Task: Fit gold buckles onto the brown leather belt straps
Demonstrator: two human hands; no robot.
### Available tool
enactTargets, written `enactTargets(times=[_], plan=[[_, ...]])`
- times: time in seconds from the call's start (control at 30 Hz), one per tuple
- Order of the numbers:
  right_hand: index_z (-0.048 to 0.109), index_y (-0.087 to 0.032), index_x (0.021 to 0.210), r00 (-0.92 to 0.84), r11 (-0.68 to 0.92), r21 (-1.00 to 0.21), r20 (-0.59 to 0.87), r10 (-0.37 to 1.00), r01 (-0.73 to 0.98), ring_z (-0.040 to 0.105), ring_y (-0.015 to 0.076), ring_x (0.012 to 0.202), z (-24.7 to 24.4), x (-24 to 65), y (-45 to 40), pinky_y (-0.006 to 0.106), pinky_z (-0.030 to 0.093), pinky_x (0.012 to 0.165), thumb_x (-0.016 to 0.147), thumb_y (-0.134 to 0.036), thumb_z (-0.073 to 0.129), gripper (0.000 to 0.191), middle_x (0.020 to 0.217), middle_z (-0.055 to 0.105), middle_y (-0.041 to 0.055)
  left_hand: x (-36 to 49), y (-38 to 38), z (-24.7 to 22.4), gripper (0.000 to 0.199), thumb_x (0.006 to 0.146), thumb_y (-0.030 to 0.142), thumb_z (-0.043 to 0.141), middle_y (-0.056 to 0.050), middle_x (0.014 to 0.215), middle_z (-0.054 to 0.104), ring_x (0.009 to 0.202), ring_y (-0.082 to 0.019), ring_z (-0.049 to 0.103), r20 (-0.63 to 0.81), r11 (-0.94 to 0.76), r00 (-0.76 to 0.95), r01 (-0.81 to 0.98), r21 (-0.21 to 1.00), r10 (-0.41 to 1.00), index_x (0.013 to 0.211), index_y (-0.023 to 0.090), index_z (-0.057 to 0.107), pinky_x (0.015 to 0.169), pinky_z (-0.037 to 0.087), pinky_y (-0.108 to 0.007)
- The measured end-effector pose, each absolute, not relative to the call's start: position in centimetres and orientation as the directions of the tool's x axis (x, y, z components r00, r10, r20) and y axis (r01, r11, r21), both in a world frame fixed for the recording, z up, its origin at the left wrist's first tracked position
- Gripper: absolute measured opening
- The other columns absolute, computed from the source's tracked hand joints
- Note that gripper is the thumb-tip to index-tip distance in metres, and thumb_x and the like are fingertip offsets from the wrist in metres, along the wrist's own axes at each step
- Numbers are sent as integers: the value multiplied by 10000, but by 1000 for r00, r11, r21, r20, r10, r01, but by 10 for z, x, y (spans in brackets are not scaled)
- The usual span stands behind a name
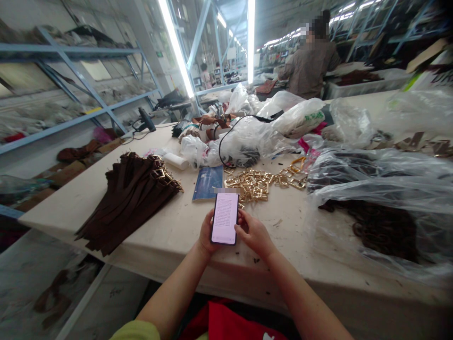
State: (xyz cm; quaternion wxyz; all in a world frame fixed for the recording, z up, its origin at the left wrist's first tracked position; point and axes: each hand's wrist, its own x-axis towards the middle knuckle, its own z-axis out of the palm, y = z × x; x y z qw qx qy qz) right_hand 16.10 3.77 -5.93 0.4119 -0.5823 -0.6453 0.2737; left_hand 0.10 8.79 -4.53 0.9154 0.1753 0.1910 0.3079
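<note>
Both hands are at a smartphone [225, 217], its lit screen showing lines of text too small to read. My left hand [205, 233] is closed around the phone's left edge. At the right edge my right hand [253, 232] grips the phone, its thumb by the lower right of the screen. Just beyond lies a blue booklet [208, 183], flat on the table. Gold metal buckles [255, 183] form a loose pile behind and right of the phone. To the left rests a thick bundle of dark brown belts [129, 200] with gold buckles at their far end.
Clear plastic bags [357, 198] holding dark brown strips cover the right of the table [170, 245]. More bags [262, 132] and brown straps heap up at the back. A white roll [176, 161] and a heat gun [145, 120] are back left. A person [309, 63] stands beyond.
</note>
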Motion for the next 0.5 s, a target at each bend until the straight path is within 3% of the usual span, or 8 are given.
enactTargets(times=[0.5], plan=[[437,-184,1220,14,183,-831,224,975,525,602,186,777,-60,161,38,309,461,703,761,-297,514,479,922,650,57,1,88,-43,554,831,448,398,-155,1055,642,1008,-292,582,-257,746,725,-501,440,639,1194,46,513,916,386,-392]])
